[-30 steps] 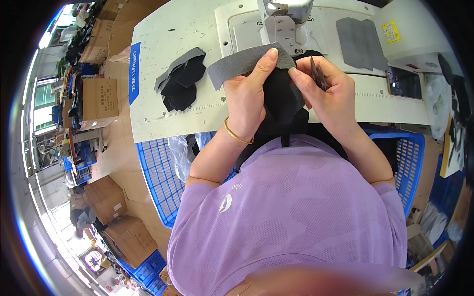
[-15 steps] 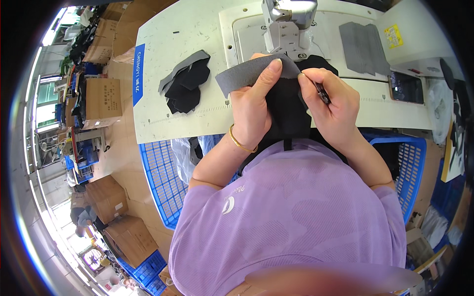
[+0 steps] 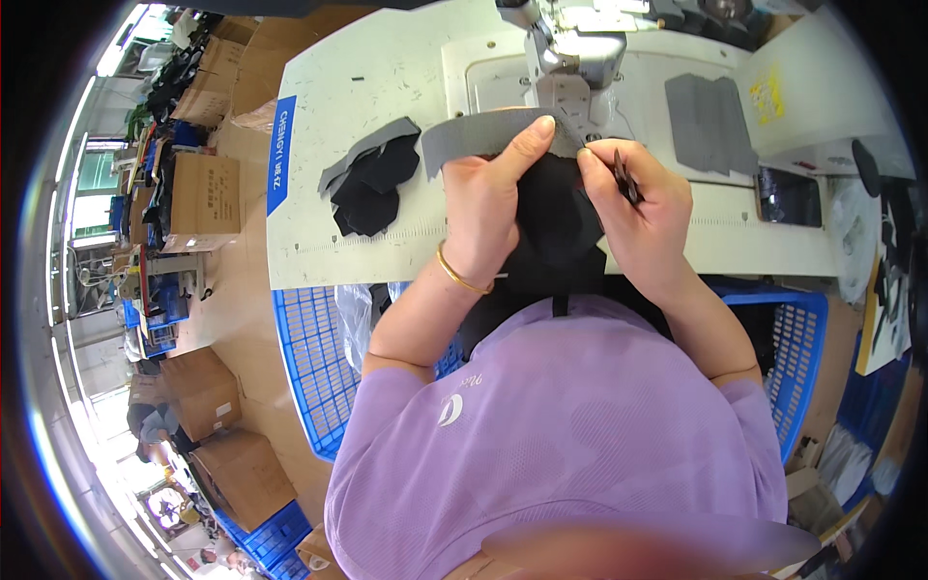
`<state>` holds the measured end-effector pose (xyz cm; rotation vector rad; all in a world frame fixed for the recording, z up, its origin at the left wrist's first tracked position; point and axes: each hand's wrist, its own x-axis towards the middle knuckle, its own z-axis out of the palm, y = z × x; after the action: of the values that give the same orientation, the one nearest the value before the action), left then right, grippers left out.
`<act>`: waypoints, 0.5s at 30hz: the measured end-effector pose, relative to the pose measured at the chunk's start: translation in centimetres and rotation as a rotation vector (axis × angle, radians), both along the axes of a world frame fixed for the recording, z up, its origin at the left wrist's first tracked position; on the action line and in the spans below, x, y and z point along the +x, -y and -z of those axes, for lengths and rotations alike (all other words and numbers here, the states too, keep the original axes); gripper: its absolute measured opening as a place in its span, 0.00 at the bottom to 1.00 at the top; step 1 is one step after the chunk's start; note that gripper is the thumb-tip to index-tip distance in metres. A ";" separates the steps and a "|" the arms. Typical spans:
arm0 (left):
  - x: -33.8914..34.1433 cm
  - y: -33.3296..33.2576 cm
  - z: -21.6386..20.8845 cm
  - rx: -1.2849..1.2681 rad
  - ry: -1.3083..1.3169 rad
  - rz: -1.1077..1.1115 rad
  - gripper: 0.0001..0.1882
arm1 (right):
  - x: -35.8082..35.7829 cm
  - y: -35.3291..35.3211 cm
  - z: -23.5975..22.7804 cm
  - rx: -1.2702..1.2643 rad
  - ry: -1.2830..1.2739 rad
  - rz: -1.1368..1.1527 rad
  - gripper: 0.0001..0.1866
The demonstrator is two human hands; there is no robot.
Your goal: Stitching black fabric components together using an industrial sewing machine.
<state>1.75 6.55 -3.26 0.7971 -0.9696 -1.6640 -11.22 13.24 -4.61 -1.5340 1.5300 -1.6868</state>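
Note:
Between both hands, in front of the sewing machine (image 3: 570,63), a grey fabric piece (image 3: 474,133) is held up, with black fabric (image 3: 556,217) hanging below it. My left hand (image 3: 483,198) is closed on the grey piece, its thumb pressed on top near the seam. At the right end of the seam, thumb and forefinger of my right hand (image 3: 643,213) pinch the edge. A small dark tool with two prongs, like thread snips (image 3: 626,179), sits within the right hand's fingers. The fingertips partly hide what they pinch.
Black and grey cut pieces (image 3: 372,179) lie on the white table (image 3: 309,227) at left. A grey fabric stack (image 3: 710,126) and a phone (image 3: 790,196) lie at right. Blue baskets (image 3: 311,358) stand below the front edge. Cardboard boxes (image 3: 203,203) stand farther left.
The head view has shifted slightly, so the table sits lower in the picture. Both hands keep their hold on the fabric, and the snips-like tool has turned a little in the right hand.

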 end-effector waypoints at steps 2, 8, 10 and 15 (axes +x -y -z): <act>0.1 1.8 -0.7 0.071 0.112 0.088 0.07 | 0.1 0.9 -0.7 0.096 0.113 0.014 0.05; -0.5 5.3 -2.3 -0.012 0.157 0.122 0.10 | -0.3 3.7 -1.6 0.083 0.351 -0.029 0.08; -0.8 5.9 -2.8 -0.021 0.155 0.127 0.11 | -0.4 4.3 -1.7 0.073 0.368 -0.028 0.09; -1.4 6.7 -4.0 -0.029 0.187 0.146 0.10 | -0.6 5.1 -2.0 0.029 0.421 -0.023 0.09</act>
<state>0.35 -0.12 0.70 0.8916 -1.2040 -1.7173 -11.80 8.15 -2.61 -1.0853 1.3012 -1.8209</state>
